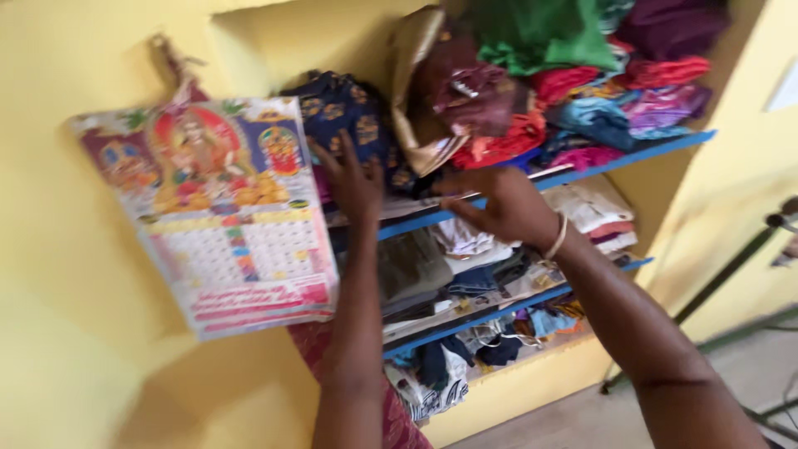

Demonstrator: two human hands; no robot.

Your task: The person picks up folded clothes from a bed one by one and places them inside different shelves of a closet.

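Note:
My left hand (351, 179) reaches up with fingers spread against a dark blue patterned cloth (342, 112) on the top shelf. My right hand (499, 204), with a bangle at the wrist, rests fingers together at the blue front edge of the upper shelf (632, 154), just under a gold and maroon folded cloth (432, 91). The picture is blurred, so I cannot make out whether either hand grips any fabric. Red, green, purple and blue clothes (582, 83) are piled on that shelf.
A wall calendar with a colourful picture (220, 216) hangs on the yellow wall at left. Two lower shelves (507, 312) hold folded and crumpled clothes. A dark metal stand (748, 266) leans at the right, over a grey floor.

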